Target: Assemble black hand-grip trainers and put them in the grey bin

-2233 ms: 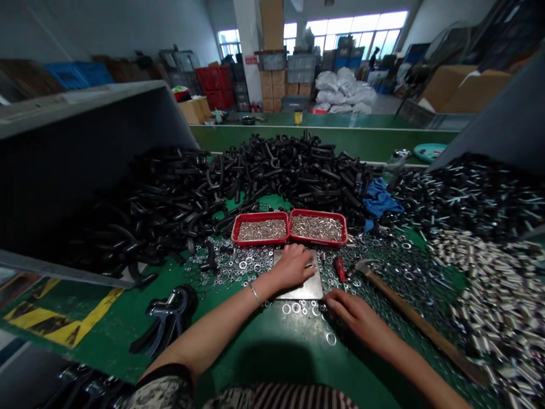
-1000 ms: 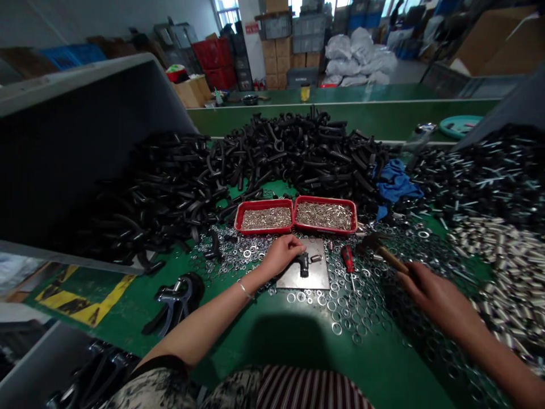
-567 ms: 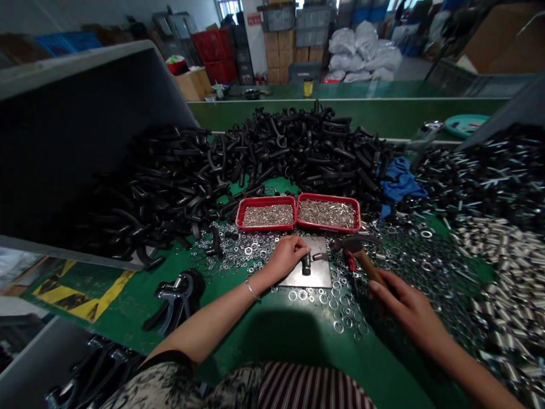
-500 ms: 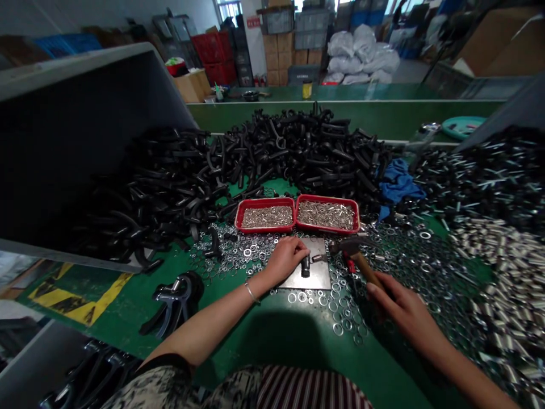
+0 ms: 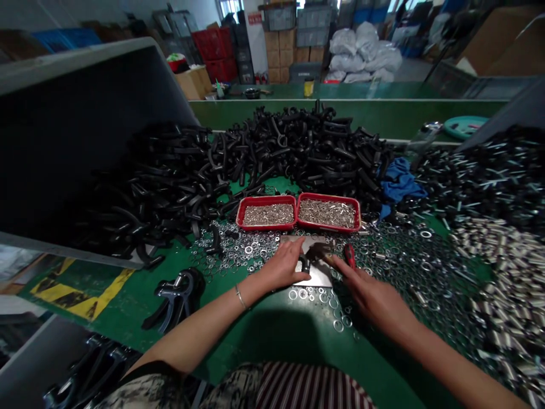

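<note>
Hammer close in, fingers closer

My right hand (image 5: 361, 287) is wrapped firmly around the wooden handle of a dark metal-headed hammer (image 5: 318, 251), the head low over a flat, square silver metal plate (image 5: 320, 277). On that plate, between the spread thumb and index finger of my left hand (image 5: 286, 266), sits a small, black, tube-like part (image 5: 305, 263). I cannot tell whether those fingers grip it or only frame it, nor whether the hammer touches it.

To do this well, I judge, I want short, controlled taps from the wrist, with the face square to the part and the part lying flat against the plate. My left fingertips are the weak point: they belong low on the sides, out of the hammer's line. The red-handled screwdriver (image 5: 349, 255) lies just beside my right hand, so a low, narrow swing should avoid catching it.
</note>
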